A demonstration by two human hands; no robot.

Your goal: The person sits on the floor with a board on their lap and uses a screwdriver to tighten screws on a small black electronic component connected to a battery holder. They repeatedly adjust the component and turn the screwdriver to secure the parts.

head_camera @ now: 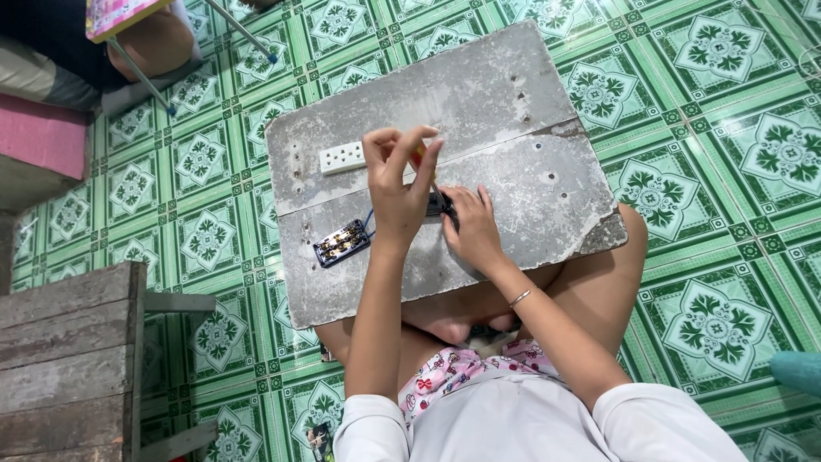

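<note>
A worn grey board (513, 94) rests across my knees. My left hand (400, 184) grips the yellow and red handle of a screwdriver (419, 156), held upright with its tip down on a small black part (439, 204). My right hand (471, 227) presses on that black part and holds it against the board. A blue wire leads left from it to an opened black socket base (341, 243) with metal contacts. A white socket cover (342, 157) lies flat farther back on the board, left of my left hand.
Green patterned floor tiles (710, 154) surround me. A wooden crate (73, 359) stands at the left. Another person sits at the top left beside a small folding table with metal legs (141, 77). A teal object (797, 372) shows at the right edge.
</note>
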